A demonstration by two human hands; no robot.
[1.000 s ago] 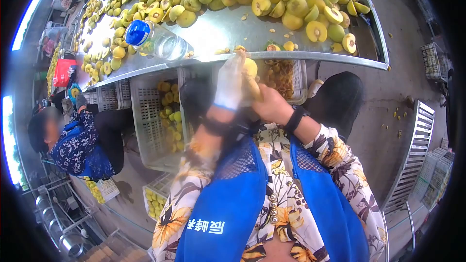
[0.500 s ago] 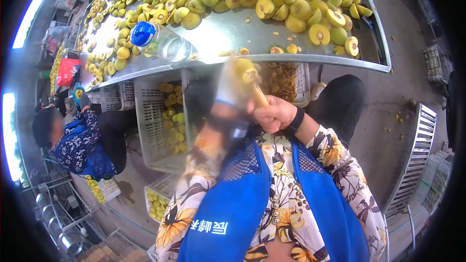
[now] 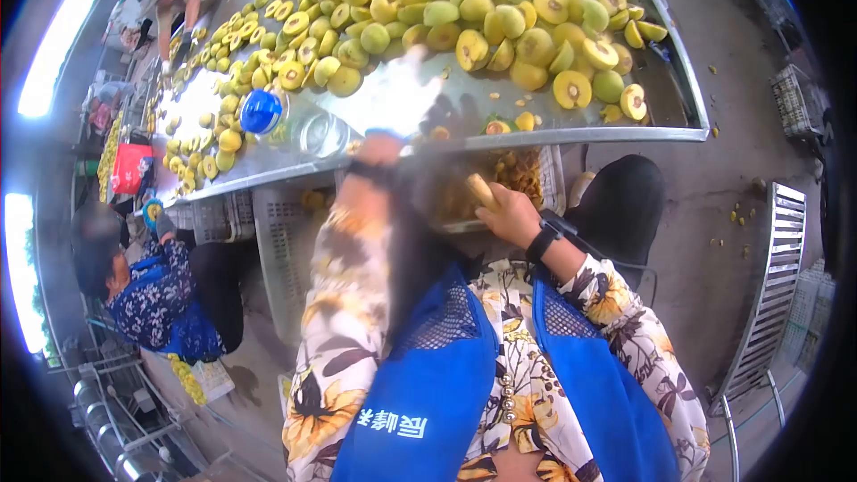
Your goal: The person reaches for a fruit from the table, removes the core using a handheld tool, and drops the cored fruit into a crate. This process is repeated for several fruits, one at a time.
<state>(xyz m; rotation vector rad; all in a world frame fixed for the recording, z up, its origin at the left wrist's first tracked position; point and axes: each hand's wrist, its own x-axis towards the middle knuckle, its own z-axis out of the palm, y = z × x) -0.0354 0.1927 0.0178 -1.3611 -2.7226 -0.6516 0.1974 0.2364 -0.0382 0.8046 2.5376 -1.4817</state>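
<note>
My left hand [image 3: 393, 103], in a white glove, reaches over the metal table's front edge toward the halved yellow-green fruit [image 3: 478, 49]. It is smeared by motion and glare, so its fingers and anything in them cannot be made out. Lower and to the right, below the table edge, my right hand [image 3: 513, 216] is closed round a tan wooden handle [image 3: 482, 189]. The handle's rounded end points up and left; the rest of the tool is hidden. Between my left hand and the co-worker stands a clear bottle with a blue cap [image 3: 262, 112].
The metal table's rim [image 3: 571, 136] runs across in front of me. Beneath it are a crate of cut fruit pieces [image 3: 518, 171] and a pale plastic crate [image 3: 278, 250]. A seated co-worker [image 3: 170, 295] is at left. A slatted metal rack [image 3: 768, 277] stands at right.
My left hand has moved up from beside my right hand to over the table; the fruit it held is no longer seen there. My right hand keeps the handle, slightly lower right.
</note>
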